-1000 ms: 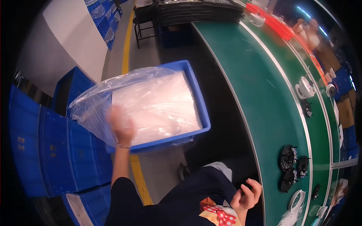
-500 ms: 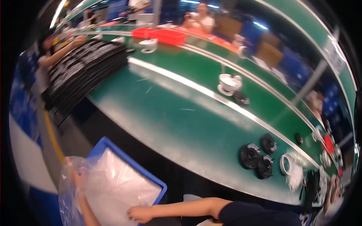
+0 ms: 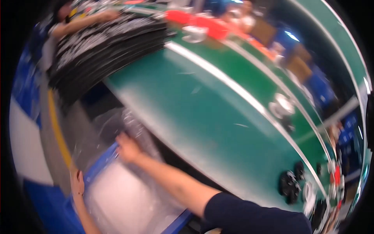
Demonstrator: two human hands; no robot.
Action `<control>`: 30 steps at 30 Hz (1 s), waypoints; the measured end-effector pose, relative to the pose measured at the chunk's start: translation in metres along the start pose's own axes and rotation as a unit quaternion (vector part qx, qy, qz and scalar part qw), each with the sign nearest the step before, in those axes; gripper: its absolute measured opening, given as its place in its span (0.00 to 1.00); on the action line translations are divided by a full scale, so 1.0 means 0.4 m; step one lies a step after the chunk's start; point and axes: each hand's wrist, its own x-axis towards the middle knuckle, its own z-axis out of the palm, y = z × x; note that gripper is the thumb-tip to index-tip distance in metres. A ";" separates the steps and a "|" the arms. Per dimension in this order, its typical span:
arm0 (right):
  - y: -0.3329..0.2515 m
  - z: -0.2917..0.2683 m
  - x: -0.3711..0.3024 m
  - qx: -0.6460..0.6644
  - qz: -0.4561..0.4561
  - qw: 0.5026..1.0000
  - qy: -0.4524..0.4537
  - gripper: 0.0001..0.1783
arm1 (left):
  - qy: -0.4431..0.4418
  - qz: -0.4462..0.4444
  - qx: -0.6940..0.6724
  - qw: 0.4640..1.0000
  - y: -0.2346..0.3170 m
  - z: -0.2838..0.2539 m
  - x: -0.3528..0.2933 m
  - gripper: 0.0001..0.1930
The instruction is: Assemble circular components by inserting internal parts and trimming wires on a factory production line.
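Observation:
A blue bin (image 3: pixel 102 160) stands low at the left, with a large clear plastic bag (image 3: pixel 136 124) spread in it and over its rim. White sheet-like material (image 3: pixel 117 191) shows through the film inside. At the bin's far corner, my right hand (image 3: pixel 127 147) is closed on the bag, whose loose film rises around the fingers, somewhat blurred. My left hand (image 3: pixel 78 182) is at the bin's left side, its fingers curled at the bag's edge; the film there is faint.
A green workbench (image 3: pixel 183 113) runs along the right, with black coiled parts (image 3: pixel 289 187) and a white ring-shaped part (image 3: pixel 308 193) at its near right end. Stacked black trays (image 3: pixel 105 50) stand at the far left, where another person's arm (image 3: pixel 87 23) reaches over them. Red bins (image 3: pixel 210 27) are farther back.
My right hand has moved from the bin's near side to its far corner, and the bag's film now stands up there. My view has turned, shifting the bench rightward.

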 end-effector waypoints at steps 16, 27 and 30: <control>0.361 0.181 -0.780 0.645 0.316 0.664 -0.207 0.28 | 0.056 -0.450 -0.033 0.891 -0.511 -0.109 -0.388 0.23; 0.296 -0.002 -0.334 0.533 0.398 0.728 -0.164 0.19 | 0.118 -0.541 -0.078 0.829 -0.652 -0.195 -0.728 0.20; 0.262 -0.031 -0.279 0.407 0.304 0.861 0.015 0.16 | 0.478 -0.161 0.157 0.849 -0.372 -0.204 -0.563 0.21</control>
